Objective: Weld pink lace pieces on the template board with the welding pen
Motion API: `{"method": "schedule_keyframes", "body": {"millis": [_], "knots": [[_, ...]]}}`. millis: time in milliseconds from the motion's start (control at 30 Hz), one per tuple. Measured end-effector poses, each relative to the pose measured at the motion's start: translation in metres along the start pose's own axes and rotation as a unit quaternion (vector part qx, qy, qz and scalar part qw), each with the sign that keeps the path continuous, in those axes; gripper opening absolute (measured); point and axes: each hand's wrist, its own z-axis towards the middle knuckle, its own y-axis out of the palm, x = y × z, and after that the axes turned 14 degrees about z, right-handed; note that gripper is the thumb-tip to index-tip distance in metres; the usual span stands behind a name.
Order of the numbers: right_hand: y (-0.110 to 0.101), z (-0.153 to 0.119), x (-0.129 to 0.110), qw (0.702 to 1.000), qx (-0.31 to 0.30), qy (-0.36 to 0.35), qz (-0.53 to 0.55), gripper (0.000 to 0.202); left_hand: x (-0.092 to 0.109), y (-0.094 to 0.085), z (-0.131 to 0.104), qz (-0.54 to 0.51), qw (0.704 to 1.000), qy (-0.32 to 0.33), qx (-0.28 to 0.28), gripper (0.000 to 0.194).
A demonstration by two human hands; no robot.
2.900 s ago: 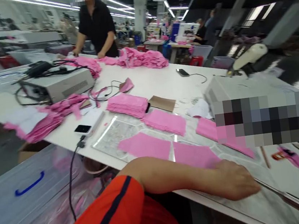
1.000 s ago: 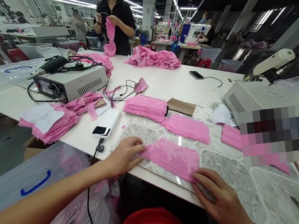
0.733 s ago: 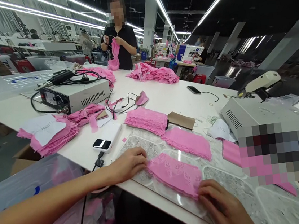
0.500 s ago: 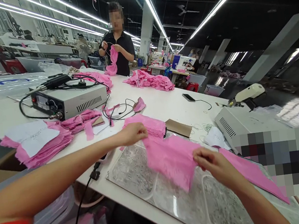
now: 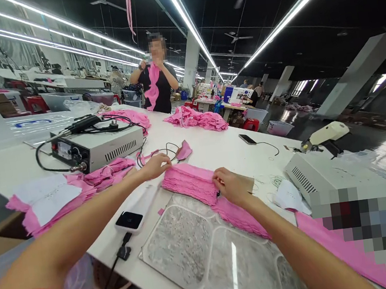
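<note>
One long white bench (image 5: 214, 146), carrying everything held. Across its far side, a co-worker (image 5: 163, 89) in black, lifting a pink strip in both hands.

Grey-cased generator (image 5: 115, 142) with black-cabled handpiece on top, left; second vented grey box (image 5: 327, 179), right, partly masked.

Marble-patterned board (image 5: 176, 235), near edge of bench, its front panels bare of fabric.

Heap of pink fabric (image 5: 197, 118), far side. Paper-topped pink pile (image 5: 44, 195), far left.

Thick stack of pink fabric pieces (image 5: 189, 187), at the board's rear edge, many layers deep. Top piece (image 5: 192, 170), lying along the stack's upper side, both ends gripped: left hand (image 5: 157, 166) pinching its left end, right hand (image 5: 231, 186) pinching its right. Status, by judgement: piece brought to the stack, placement not complete, since neither hand has let go.

Second, thinner stack (image 5: 240, 216), right and nearer, partly behind the right forearm; apparently not yet worked through, count not tellable.

Brown card (image 5: 249, 182), just behind the right hand. White power bank (image 5: 130, 220), cable attached, left of board. Smartphone (image 5: 247, 138), rear. Pink scrap (image 5: 161, 211), beside the power bank.
</note>
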Motion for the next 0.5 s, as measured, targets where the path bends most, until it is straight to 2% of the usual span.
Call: {"method": "schedule_keyframes", "body": {"millis": [67, 133, 233, 333, 433, 500], "knots": [[0.003, -0.018, -0.002, 1.0, -0.006, 0.01, 0.007, 0.017, 0.0, 0.001, -0.01, -0.001, 1.0, 0.008, -0.003, 0.019], [-0.008, -0.035, -0.004, 0.999, 0.003, 0.038, 0.009, 0.029, 0.013, 0.0, -0.014, -0.011, 1.0, 0.026, 0.003, 0.027], [-0.04, -0.066, -0.004, 0.994, 0.022, 0.111, 0.007, 0.023, 0.052, 0.004, -0.018, -0.044, 0.994, 0.097, -0.018, 0.028], [-0.07, -0.101, -0.001, 0.982, 0.029, 0.186, 0.012, 0.018, 0.103, 0.021, -0.024, -0.074, 0.976, 0.186, -0.084, 0.021], [-0.084, -0.129, 0.003, 0.972, 0.026, 0.233, 0.015, 0.022, 0.145, 0.047, -0.024, -0.073, 0.965, 0.217, -0.127, 0.014], [-0.085, -0.14, 0.007, 0.968, 0.025, 0.248, 0.015, 0.024, 0.162, 0.063, -0.018, -0.057, 0.965, 0.21, -0.146, 0.01]]}}
